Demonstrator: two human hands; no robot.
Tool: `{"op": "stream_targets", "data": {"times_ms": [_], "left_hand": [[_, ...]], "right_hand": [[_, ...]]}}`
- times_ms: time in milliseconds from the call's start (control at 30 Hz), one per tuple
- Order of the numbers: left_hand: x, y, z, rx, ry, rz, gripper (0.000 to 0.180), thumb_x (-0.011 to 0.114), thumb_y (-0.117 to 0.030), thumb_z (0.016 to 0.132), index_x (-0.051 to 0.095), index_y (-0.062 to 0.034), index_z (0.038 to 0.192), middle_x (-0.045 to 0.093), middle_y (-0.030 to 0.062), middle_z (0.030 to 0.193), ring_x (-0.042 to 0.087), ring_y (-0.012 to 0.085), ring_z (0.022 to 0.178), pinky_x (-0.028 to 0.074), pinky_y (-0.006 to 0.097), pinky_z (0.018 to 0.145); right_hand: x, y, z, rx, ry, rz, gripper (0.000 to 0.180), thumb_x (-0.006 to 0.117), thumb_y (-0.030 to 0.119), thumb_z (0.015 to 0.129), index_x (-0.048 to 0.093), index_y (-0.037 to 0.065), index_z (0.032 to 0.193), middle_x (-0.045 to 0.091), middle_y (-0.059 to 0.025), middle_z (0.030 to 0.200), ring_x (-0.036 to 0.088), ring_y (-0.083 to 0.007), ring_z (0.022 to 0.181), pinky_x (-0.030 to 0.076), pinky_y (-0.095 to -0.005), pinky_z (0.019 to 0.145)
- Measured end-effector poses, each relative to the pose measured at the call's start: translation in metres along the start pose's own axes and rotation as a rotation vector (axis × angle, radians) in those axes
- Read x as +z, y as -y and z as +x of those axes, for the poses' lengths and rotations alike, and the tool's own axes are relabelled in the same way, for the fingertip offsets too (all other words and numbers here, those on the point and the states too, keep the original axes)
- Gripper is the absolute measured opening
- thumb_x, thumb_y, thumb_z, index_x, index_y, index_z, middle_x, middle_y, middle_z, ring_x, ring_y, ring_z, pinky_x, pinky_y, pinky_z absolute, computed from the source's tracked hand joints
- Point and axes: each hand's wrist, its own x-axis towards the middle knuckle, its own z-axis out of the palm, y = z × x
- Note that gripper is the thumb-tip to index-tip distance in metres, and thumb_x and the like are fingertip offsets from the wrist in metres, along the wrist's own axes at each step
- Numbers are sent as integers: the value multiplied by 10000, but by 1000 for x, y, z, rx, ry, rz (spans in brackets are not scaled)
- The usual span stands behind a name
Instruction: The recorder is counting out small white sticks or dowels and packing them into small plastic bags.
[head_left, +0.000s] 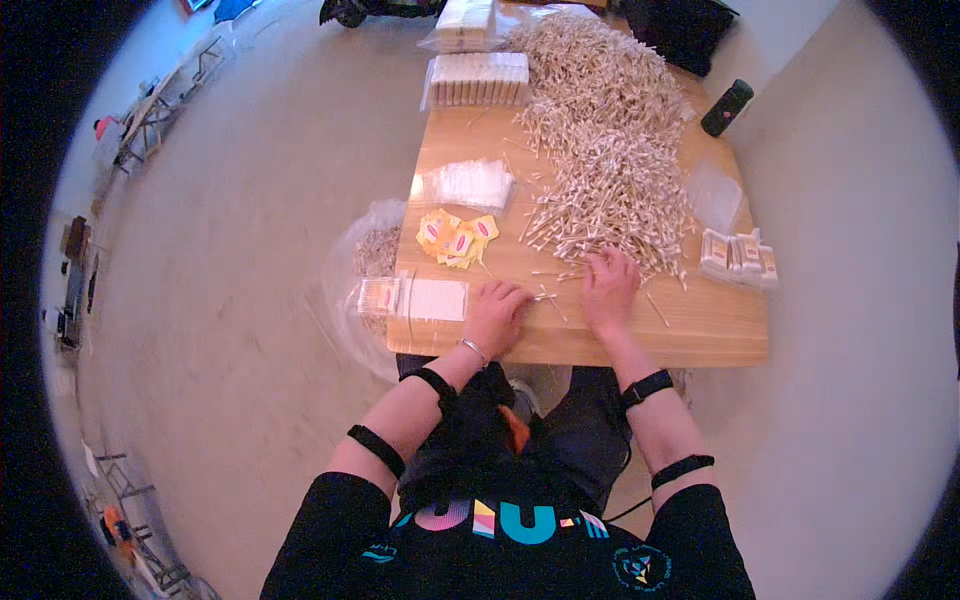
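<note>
A big heap of cotton swabs [620, 190] spreads over the wooden table [560, 345], its near edge thinning into loose swabs. My left hand [497, 318] rests near the front edge, fingers curled, with a few swabs [545, 296] at its fingertips. At the heap's near edge, my right hand [611, 288] has its fingers bent together; what lies under them is hidden. Left of my left hand is a flat clear bag with a white panel [438, 299], beside a filled swab packet [379, 296] at the table's left edge. Yellow-orange printed cards [457, 238] lie in a loose pile beyond it.
Clear empty bags [470, 186] lie behind the cards. Stacked packed swabs [478, 80] stand at the back left. Finished packets [738, 257] and a clear plastic bag [714, 198] sit at the right, a dark cylinder [727, 108] farther back. A large plastic sack [370, 250] stands by the left edge.
</note>
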Motion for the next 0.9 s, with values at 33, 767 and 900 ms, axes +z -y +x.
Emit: {"op": "stream_targets", "data": {"times_ms": [33,767,900], "left_hand": [[-1,-4,0,-23,-6,46,217,602,-100,751,588,-98,967,570,79,1000,507,278,956,369,406,872],[11,13,-2,55,48,-132,264,578,-25,747,578,-49,1010,578,123,1110,524,299,1079,440,367,910],[9,10,-3,36,60,-96,271,581,-22,730,580,-60,999,595,114,1066,551,308,1028,443,381,907]], "right_hand": [[0,1,-2,-18,69,79,229,629,219,759,629,91,948,542,-60,1055,465,-274,1034,355,-430,904],[8,-16,-6,-94,44,70,304,665,175,729,590,90,1011,533,-81,1016,476,-280,993,381,-405,877],[11,-21,-7,-68,41,89,114,639,187,748,624,109,830,546,-54,927,486,-271,943,398,-406,826]]}}
